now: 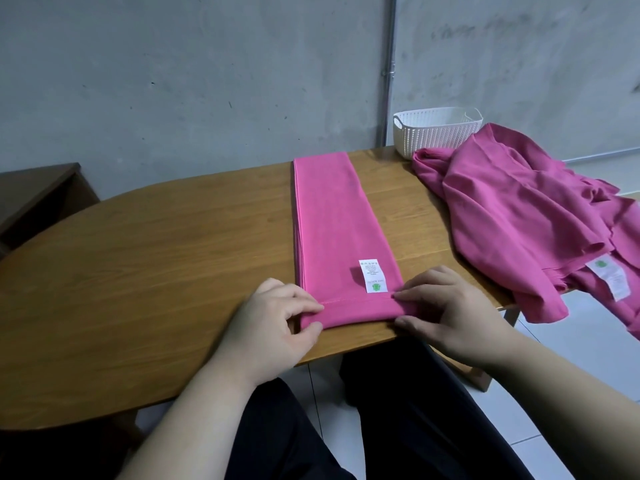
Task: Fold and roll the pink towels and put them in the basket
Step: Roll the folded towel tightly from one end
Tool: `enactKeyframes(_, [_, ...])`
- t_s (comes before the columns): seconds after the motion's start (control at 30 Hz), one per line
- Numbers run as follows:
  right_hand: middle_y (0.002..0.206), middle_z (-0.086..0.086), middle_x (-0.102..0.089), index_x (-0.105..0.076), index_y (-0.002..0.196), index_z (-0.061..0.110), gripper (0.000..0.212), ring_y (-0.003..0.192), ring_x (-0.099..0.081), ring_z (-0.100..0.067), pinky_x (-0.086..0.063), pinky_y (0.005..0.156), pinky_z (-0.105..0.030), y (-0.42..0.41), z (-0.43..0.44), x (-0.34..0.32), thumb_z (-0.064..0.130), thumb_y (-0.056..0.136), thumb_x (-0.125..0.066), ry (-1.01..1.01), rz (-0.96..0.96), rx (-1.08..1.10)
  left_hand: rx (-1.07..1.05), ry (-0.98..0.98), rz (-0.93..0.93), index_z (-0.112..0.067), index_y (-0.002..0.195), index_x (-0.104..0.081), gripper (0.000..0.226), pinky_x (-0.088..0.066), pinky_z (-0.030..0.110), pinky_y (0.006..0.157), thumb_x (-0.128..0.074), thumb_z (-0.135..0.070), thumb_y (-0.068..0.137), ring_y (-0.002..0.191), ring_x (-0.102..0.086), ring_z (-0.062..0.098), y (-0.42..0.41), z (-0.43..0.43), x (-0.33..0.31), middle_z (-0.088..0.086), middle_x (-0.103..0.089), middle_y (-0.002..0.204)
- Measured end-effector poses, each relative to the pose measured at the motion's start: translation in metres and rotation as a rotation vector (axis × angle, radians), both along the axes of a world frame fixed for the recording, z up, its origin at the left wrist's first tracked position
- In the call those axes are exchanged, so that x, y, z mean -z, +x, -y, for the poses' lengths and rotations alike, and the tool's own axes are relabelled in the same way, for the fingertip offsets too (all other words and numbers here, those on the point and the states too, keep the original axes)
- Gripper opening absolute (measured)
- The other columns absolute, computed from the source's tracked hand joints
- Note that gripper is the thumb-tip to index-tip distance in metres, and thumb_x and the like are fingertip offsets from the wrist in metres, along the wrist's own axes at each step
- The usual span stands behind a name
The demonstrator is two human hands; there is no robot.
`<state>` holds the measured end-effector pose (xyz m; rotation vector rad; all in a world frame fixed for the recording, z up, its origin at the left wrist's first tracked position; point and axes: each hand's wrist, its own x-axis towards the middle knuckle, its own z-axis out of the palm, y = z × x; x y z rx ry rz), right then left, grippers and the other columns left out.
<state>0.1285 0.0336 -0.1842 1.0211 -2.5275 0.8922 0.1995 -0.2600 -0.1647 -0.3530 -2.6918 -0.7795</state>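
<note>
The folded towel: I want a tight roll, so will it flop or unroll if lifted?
Likely floppy: the heap slumps over the table edge. The towel, rolled end pinched by left hand and right hand, looks soft; may unroll.

Light: dim, even, diffuse
Shadow: soft, beside the label (pixel 372 275) on the folded towel (pixel 332 220)
Distortion: table (pixel 156 254) edges bow
Focus: mostly sharp, corners soft

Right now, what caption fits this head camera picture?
Left hand and right hand pinch the near end of the folded pink towel on the table; white basket behind.
</note>
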Motion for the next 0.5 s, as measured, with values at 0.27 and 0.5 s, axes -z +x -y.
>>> enactKeyframes(0.27, [0.086,0.019,-0.062,-0.073,0.102,0.022,0.032,0.087,-0.057,-0.009,-0.046,0.075,-0.028,0.006,0.009,-0.003,0.048,0.092,-0.057,-0.057,-0.003,0.132,-0.048,-0.014,-0.024,-0.035,0.105,-0.076,0.031,-0.050,0.033,0.088,-0.060,-0.049,0.082,0.098,-0.052,-0.001,0.002,-0.003,0.002,-0.034,-0.061,0.092])
enactKeyframes(0.5, [0.075,0.011,-0.065,-0.057,0.089,0.031,0.013,0.073,-0.058,-0.005,-0.043,0.065,-0.032,0.005,0.024,-0.004,0.037,0.092,-0.068,-0.183,0.177,0.288,-0.072,0.344,0.083,-0.046,0.092,-0.071,0.018,-0.042,0.013,0.069,-0.070,-0.029,0.090,0.080,-0.057,0.011,0.001,0.001,0.004,-0.009,-0.061,0.085])
